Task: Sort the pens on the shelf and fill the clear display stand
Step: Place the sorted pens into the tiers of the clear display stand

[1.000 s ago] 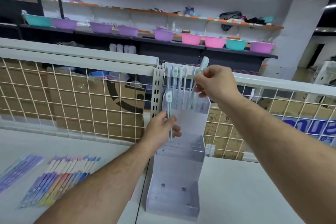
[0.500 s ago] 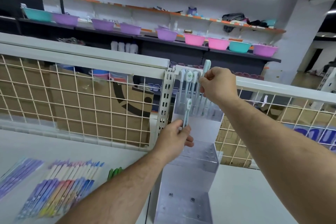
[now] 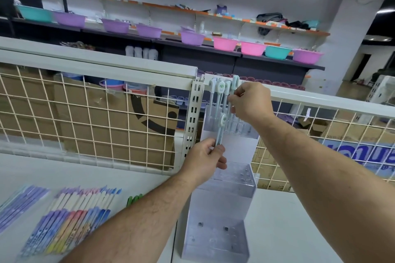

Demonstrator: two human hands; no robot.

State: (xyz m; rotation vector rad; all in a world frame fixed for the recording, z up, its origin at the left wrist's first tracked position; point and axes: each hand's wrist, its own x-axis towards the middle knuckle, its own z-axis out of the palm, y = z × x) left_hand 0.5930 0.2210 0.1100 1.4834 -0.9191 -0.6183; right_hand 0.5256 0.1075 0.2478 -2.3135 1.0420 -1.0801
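Sunk lower into clear stand [image 3: 222, 205], pen [image 3: 235, 81] pinched by right grip [image 3: 250, 100], left grip [image 3: 203, 156] pinching second pen [image 3: 221, 130] upright

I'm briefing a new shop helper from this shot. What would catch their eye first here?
Dead centre, both hands are at the clear display stand: the right hand pinches a pale green pen among those standing in its top tier, while the left hand grips a second pen upright just below. At lower left, a fan of colourful pens lies on the white shelf, and a row of basins in pink, purple and teal lines the far wall.
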